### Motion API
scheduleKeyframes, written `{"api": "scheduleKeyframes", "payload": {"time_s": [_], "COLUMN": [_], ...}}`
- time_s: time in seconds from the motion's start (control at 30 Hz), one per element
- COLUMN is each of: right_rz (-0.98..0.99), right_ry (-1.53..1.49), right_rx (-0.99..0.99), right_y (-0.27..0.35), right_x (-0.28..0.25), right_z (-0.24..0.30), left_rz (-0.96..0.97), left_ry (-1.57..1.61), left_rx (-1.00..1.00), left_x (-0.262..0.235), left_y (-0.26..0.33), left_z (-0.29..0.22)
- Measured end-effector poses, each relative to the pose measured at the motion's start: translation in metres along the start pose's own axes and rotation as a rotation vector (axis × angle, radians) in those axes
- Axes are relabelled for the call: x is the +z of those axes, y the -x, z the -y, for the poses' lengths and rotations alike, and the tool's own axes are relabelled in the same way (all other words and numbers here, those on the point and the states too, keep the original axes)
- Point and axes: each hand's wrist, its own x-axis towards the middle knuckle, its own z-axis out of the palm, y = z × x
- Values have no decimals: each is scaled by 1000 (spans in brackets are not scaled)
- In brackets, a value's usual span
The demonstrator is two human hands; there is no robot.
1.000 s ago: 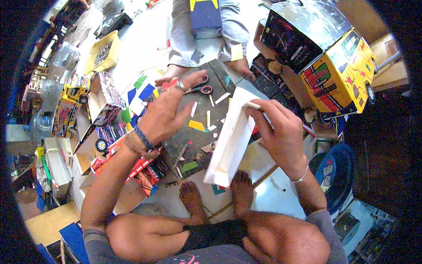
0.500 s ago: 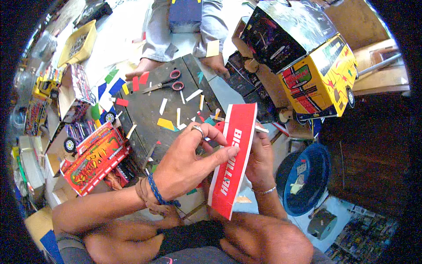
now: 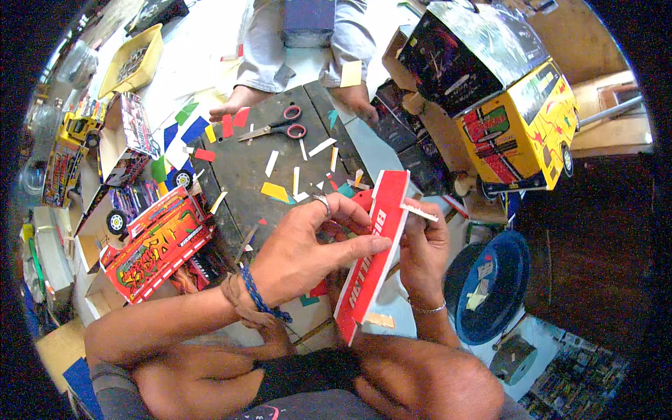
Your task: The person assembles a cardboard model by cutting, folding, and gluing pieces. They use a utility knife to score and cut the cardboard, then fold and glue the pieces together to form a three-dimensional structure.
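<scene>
Red card panel point(image 3: 371, 259) is being clamped edge-up between both hands, exposing its face for work. Left hand point(image 3: 308, 252) is pressing flat against it; right hand point(image 3: 423, 248) is also pinching a white strip point(image 3: 418, 211).

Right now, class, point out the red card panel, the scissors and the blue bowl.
Red card panel point(image 3: 372, 260), head view: middle of its red face.
Scissors point(image 3: 280, 128), head view: where the blades meet the red handles.
Blue bowl point(image 3: 505, 280), head view: bare inner wall.

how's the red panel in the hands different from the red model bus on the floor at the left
The red panel is a single flat strip, held on edge between the left hand and right hand. The red model bus is a built box shape with bright graphics, lying untouched beside the dark cutting board. Both are red with printed decoration.
</scene>
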Motion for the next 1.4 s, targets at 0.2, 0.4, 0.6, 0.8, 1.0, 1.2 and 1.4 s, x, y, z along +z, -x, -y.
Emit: {"api": "scheduleKeyframes", "payload": {"time_s": [0.2, 0.4, 0.6, 0.8, 1.0, 1.2, 1.4], "right_rz": [34, 77, 110, 138, 143, 101, 467], "right_ry": [262, 592, 763, 813, 644, 420, 54], "right_rx": [-122, -238, -340, -421, -322, 14, 622], "right_y": [7, 4, 4, -1, -2, -7, -6], "right_x": [6, 17, 17, 22, 30, 18, 4], "right_z": [6, 17, 18, 19, 16, 6, 1], "left_rz": [45, 30, 7, -63, -109, -125, -111], "left_ry": [34, -5, -31, -67, 25, 85, 166], "left_rx": [-82, -140, -42, -69, -76, -124, -125], "left_x": [-11, -13, -14, -13, -18, -24, -25], "left_y": [4, 4, 8, 5, -1, -3, -3], "left_z": [0, -3, 11, 12, 10, 7, 1]}}
